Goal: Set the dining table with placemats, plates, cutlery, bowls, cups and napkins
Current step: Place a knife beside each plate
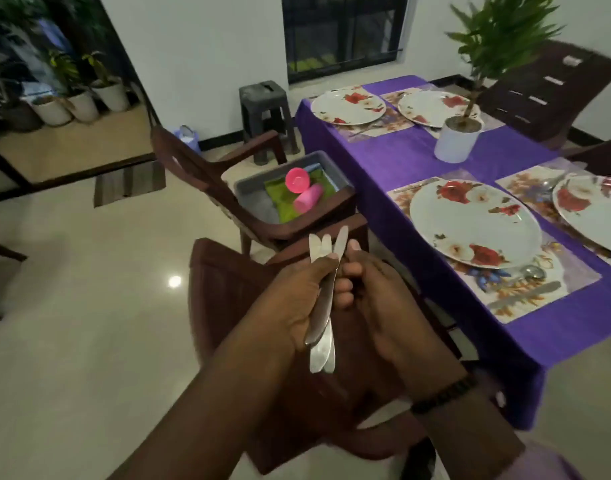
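Note:
My left hand (pixel 293 303) grips a bundle of steel table knives (pixel 323 299) over a brown chair, left of the table. My right hand (pixel 377 299) pinches one knife of the bundle between thumb and fingers. The table wears a purple cloth (pixel 401 157) with floral placemats. A flowered plate (pixel 475 223) lies on the nearest placemat (pixel 526 292), with a spoon (pixel 531 271) and a knife (pixel 526 296) below it. Two more plates (pixel 347 107) (pixel 435 107) lie at the far end, and another plate (pixel 595 213) at the right edge.
A grey tub (pixel 252 199) on a chair seat holds a pink bowl (pixel 297 180), a pink cup (pixel 307 199) and green napkins (pixel 280 199). A potted plant (pixel 456 140) stands mid-table. Brown chairs (pixel 228 271) ring the table; a grey stool (pixel 264 102) stands by the wall.

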